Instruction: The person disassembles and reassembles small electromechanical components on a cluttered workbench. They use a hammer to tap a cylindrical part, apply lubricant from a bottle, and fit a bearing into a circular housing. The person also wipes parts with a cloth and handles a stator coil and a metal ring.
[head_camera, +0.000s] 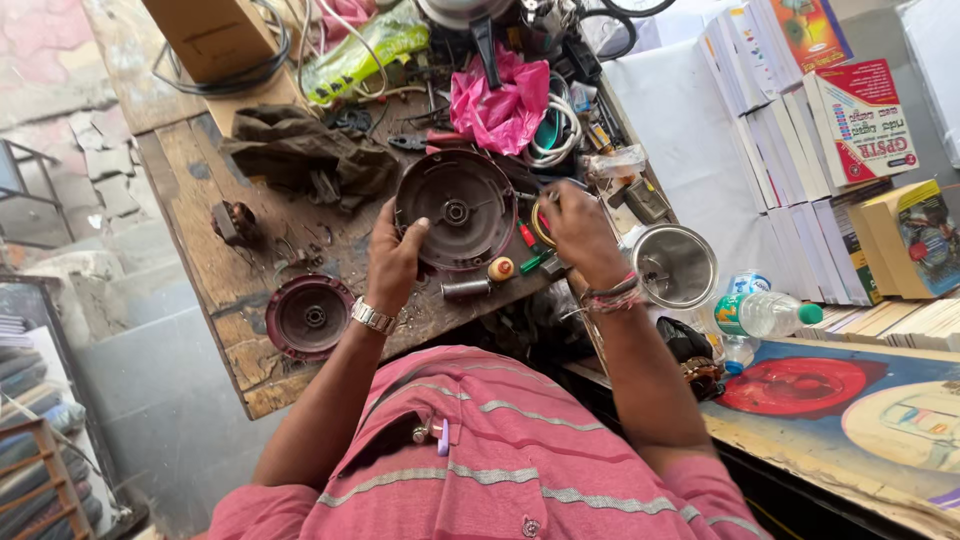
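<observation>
While tilted, round maroon housing (456, 210) sits between both hands' fingers (412, 228).

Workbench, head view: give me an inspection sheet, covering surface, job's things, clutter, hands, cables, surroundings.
Surface: worn wooden bench, stained and scuffed.
Job's things: round maroon housing, tilted up, open side to camera; a second maroon disc lies flat near the bench edge.
Clutter: dark rag, pink bag, steel jar, small parts, cardboard box.
Hands: left hand grips the housing's rim; right hand at its other side, pinching a small yellow ring.
Cables: black loop around the box, white coil behind the bag.
Surroundings: stacked books, water bottle.
</observation>
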